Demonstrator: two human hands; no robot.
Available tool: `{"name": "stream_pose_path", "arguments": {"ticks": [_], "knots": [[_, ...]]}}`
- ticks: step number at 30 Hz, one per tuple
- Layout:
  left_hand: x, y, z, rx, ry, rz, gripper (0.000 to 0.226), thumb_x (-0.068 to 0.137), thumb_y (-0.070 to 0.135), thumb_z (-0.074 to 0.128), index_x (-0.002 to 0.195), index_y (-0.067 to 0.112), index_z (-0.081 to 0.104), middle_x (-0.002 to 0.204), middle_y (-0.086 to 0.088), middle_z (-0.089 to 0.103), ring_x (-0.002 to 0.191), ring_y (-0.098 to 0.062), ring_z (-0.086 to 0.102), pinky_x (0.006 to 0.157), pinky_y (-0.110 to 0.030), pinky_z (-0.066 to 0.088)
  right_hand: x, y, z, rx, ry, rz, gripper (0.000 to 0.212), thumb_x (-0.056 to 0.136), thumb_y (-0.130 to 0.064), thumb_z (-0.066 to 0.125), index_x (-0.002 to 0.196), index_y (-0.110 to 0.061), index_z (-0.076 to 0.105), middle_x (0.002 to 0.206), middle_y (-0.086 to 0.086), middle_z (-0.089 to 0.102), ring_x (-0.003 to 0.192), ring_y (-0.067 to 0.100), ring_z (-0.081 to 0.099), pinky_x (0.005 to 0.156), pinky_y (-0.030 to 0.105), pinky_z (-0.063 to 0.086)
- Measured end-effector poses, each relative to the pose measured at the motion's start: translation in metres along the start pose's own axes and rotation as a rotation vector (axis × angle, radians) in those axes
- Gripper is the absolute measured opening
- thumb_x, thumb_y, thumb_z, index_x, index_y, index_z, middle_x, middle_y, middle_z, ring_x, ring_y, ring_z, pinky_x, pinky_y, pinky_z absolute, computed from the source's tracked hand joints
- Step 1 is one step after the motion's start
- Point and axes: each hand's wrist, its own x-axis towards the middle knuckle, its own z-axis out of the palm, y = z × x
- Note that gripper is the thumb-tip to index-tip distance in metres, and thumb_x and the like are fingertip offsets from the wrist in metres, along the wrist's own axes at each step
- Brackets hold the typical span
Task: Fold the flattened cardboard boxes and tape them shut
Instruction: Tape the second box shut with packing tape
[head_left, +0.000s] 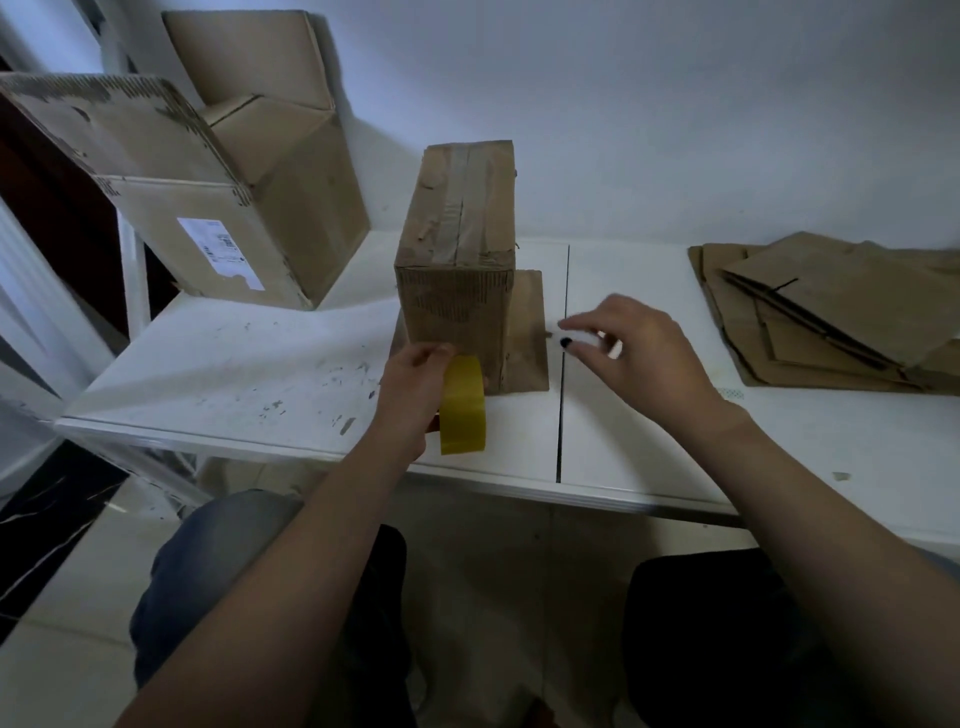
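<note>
Small box (457, 270) upright, long axis running far; left hand (415, 384) gripping yellow tape roll (464, 408) at near face, nearer; right hand (639, 343) just right, pinching small white object (576, 340)

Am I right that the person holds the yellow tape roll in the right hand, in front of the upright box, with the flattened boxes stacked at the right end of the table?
Not quite: the head view shows the yellow tape roll in the left hand, not the right hand. The rest stands: it is before the upright box, and the flattened boxes lie at the right end of the table.
</note>
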Motion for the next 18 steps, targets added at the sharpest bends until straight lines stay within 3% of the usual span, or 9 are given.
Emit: {"name": "stream_pose_path", "arguments": {"ticks": [5, 9, 14, 18], "knots": [[0.002, -0.002, -0.003, -0.005, 0.001, -0.008, 0.017, 0.100, 0.042, 0.054, 0.113, 0.034, 0.060, 0.124, -0.002, 0.057, 0.109, -0.029, 0.058, 0.089, -0.050, 0.054, 0.038, -0.064, 0.002, -0.133, 0.011, -0.282, 0.022, 0.090, -0.028, 0.073, 0.110, -0.019, 0.075, 0.095, -0.004, 0.068, 0.087, 0.014, 0.051, 0.078, 0.032, 0.045], [0.004, -0.002, -0.007, -0.030, -0.008, 0.011, 0.012, 0.101, 0.036, 0.056, 0.090, 0.037, 0.061, 0.105, 0.001, 0.063, 0.096, -0.022, 0.063, 0.074, -0.037, 0.055, 0.061, -0.077, 0.023, -0.245, -0.024, -0.479, 0.018, 0.087, -0.026, 0.076, 0.105, -0.021, 0.078, 0.097, -0.004, 0.070, 0.093, 0.022, 0.054, 0.072, 0.028, 0.039], [0.009, -0.004, -0.011, -0.019, -0.020, 0.043, 0.017, 0.100, 0.035, 0.056, 0.085, 0.036, 0.062, 0.099, 0.006, 0.063, 0.094, -0.020, 0.064, 0.083, -0.042, 0.057, 0.073, -0.075, 0.031, -0.356, 0.010, -0.591, 0.019, 0.083, -0.028, 0.080, 0.100, -0.023, 0.080, 0.089, -0.002, 0.071, 0.089, 0.029, 0.057, 0.073, 0.035, 0.038], [0.011, -0.008, -0.014, 0.043, -0.034, 0.040, 0.015, 0.099, 0.039, 0.055, 0.086, 0.037, 0.062, 0.102, 0.001, 0.066, 0.098, -0.024, 0.065, 0.092, -0.051, 0.055, 0.073, -0.073, 0.040, -0.399, 0.022, -0.598, 0.018, 0.082, -0.030, 0.080, 0.099, -0.026, 0.080, 0.087, -0.004, 0.069, 0.093, 0.024, 0.048, 0.078, 0.031, 0.025]]}}
